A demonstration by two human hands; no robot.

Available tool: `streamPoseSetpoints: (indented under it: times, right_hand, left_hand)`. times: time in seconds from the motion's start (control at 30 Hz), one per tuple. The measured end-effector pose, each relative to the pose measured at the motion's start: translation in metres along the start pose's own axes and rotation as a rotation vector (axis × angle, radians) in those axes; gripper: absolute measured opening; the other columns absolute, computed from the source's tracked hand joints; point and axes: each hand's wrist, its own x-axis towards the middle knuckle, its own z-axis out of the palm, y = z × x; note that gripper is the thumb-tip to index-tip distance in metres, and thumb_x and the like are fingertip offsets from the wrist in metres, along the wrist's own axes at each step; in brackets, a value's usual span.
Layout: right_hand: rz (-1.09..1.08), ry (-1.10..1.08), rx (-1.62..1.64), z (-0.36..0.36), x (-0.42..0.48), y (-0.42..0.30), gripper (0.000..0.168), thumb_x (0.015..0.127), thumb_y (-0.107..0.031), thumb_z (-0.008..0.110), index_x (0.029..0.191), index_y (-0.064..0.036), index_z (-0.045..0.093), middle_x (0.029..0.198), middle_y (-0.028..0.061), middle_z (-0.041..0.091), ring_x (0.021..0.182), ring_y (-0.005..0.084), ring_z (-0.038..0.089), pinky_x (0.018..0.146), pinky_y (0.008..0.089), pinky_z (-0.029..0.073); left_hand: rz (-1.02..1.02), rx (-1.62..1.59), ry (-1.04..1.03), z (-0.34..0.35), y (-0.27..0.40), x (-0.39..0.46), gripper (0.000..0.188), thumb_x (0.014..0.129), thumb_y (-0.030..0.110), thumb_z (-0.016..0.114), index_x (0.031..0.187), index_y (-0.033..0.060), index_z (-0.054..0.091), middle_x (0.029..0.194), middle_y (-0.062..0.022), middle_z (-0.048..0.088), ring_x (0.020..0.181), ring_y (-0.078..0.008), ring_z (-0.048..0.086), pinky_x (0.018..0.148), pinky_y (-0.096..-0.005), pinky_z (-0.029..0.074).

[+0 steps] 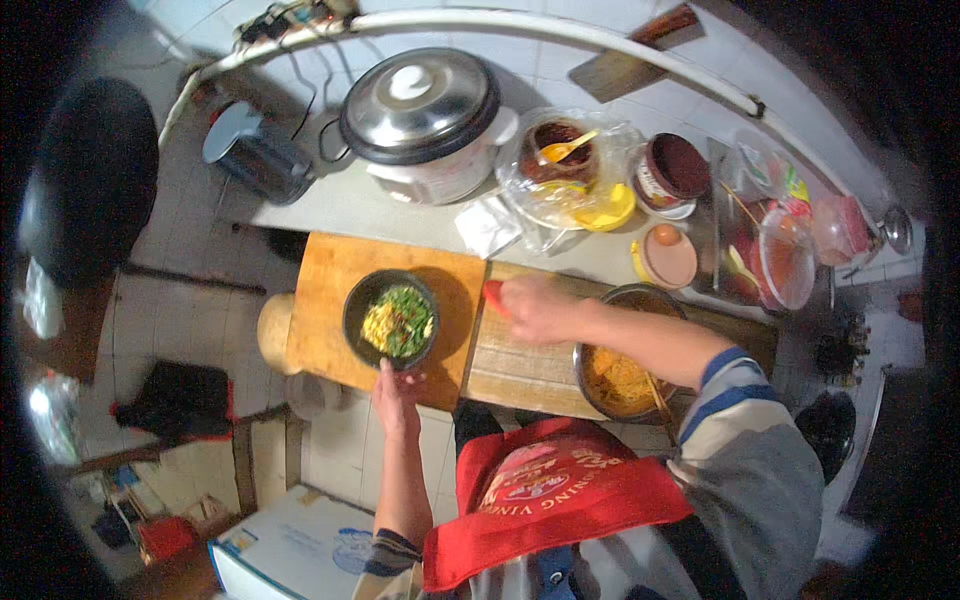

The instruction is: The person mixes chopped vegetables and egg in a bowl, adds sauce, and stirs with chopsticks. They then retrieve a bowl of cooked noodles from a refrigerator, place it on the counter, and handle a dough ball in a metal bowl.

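My left hand [395, 390] holds the near rim of a dark bowl [354, 346] on an orange-brown wooden board. The bowl contains chopped green leaves [409, 319] and yellow bits [382, 330]. My right hand [536, 307] is closed around a small red object [495, 298], too hidden to name, above a paler wooden board [525, 371]. Under my right forearm stands a metal bowl [589, 390] of orange shredded food [619, 379], with a wooden utensil handle [661, 405] leaning over its rim.
Behind the boards stand a rice cooker [420, 105], an electric kettle [259, 161], a jar of dark red sauce with a yellow spoon [574, 146], a brown tub [667, 180], and an egg [666, 235] on a pink lid [669, 262]. A cleaver [634, 60] hangs behind a white pipe [525, 20].
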Motion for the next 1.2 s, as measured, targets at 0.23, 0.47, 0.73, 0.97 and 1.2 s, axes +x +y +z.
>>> streamPoseSetpoints:
  times: [0.23, 0.47, 0.73, 0.97, 1.2]
  right_hand:
    - [0.340, 0.585, 0.596, -0.056, -0.024, 0.065, 0.020, 0.079, -0.002, 0.061, 0.098, -0.001, 0.054, 0.075, 0.0048, 0.059, 0.068, 0.0102, 0.057, 0.062, 0.0269, 0.048]
    - [0.446, 1.180, 1.062, -0.127, 0.001, 0.159, 0.026, 0.087, -0.003, 0.054, 0.112, 0.001, 0.060, 0.096, 0.0075, 0.064, 0.075, 0.0125, 0.061, 0.067, 0.0267, 0.051]
    - [0.749, 1.106, 0.680, -0.098, 0.021, 0.216, 0.032, 0.083, -0.013, 0.060, 0.113, -0.001, 0.062, 0.087, 0.0125, 0.068, 0.070, 0.0227, 0.064, 0.067, 0.0337, 0.053]
    - [0.438, 0.829, -0.049, -0.120, 0.035, 0.171, 0.045, 0.086, -0.027, 0.063, 0.124, -0.005, 0.055, 0.133, 0.0213, 0.046, 0.125, 0.0366, 0.043, 0.103, 0.0433, 0.036]
    - [0.374, 0.502, -0.465, -0.113, 0.044, 0.145, 0.065, 0.089, -0.050, 0.053, 0.139, -0.009, 0.042, 0.145, 0.0222, 0.032, 0.137, 0.0373, 0.027, 0.112, 0.0507, 0.017]
  left_hand:
    - [0.006, 0.045, -0.024, 0.014, -0.002, 0.003, 0.038, 0.093, 0.044, 0.056, 0.079, 0.0092, 0.052, 0.065, -0.0020, 0.054, 0.062, -0.0173, 0.060, 0.052, -0.0279, 0.047]
    - [0.007, 0.083, 0.014, 0.017, -0.002, -0.010, 0.037, 0.094, 0.043, 0.056, 0.081, 0.0085, 0.052, 0.065, -0.0037, 0.055, 0.060, -0.0166, 0.061, 0.050, -0.0291, 0.048]
    - [0.015, 0.143, 0.002, 0.018, 0.001, -0.011, 0.037, 0.094, 0.043, 0.056, 0.083, 0.0075, 0.053, 0.067, -0.0048, 0.058, 0.060, -0.0157, 0.061, 0.051, -0.0287, 0.050]
    - [0.019, 0.155, 0.026, 0.013, 0.005, -0.004, 0.037, 0.094, 0.042, 0.056, 0.083, 0.0073, 0.054, 0.070, -0.0057, 0.060, 0.060, -0.0154, 0.062, 0.053, -0.0283, 0.050]
    - [0.017, 0.148, -0.001, 0.026, 0.003, 0.005, 0.035, 0.094, 0.042, 0.056, 0.089, 0.0072, 0.055, 0.073, -0.0051, 0.060, 0.063, -0.0158, 0.061, 0.054, -0.0299, 0.049]
